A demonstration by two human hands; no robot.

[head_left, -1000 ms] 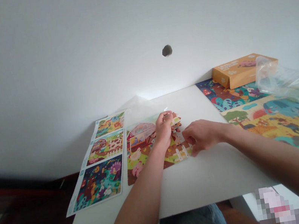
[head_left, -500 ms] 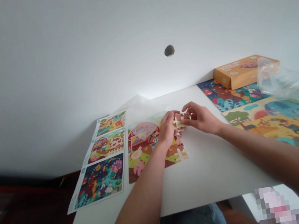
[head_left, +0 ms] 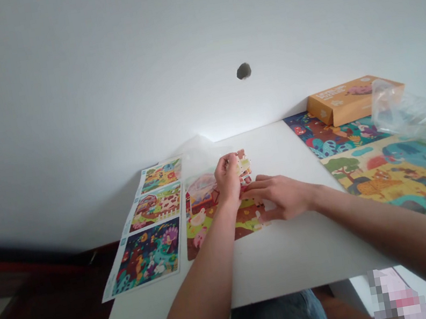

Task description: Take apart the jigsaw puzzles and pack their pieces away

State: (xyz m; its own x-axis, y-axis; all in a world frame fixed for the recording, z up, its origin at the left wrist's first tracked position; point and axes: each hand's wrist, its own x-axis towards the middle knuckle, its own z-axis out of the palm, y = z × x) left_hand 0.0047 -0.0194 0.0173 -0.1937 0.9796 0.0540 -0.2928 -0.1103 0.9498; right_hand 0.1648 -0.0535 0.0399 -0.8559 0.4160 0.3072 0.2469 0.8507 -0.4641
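My left hand (head_left: 227, 177) is closed around a few loose puzzle pieces (head_left: 245, 164), held up above the table. Below it lies a partly assembled farm puzzle (head_left: 204, 231) with a barn, a hen and a pig; my left forearm covers some of it. My right hand (head_left: 282, 195) is low over the puzzle's right edge, its fingers stretched across the edge pieces and its thumb apart. No piece can be made out between them. A sheet with three printed pictures (head_left: 143, 228) lies left of the puzzle.
A clear plastic bag (head_left: 201, 150) lies behind the puzzle on the white table (head_left: 286, 256). At right are a finished-looking safari puzzle (head_left: 396, 178), a dark forest puzzle (head_left: 310, 132), an orange puzzle box (head_left: 353, 98) and another clear bag (head_left: 408, 107).
My right hand has left the pieces in my left hand and come down toward me to the farm puzzle's right edge. My left hand has tilted its pieces and shifted slightly left.
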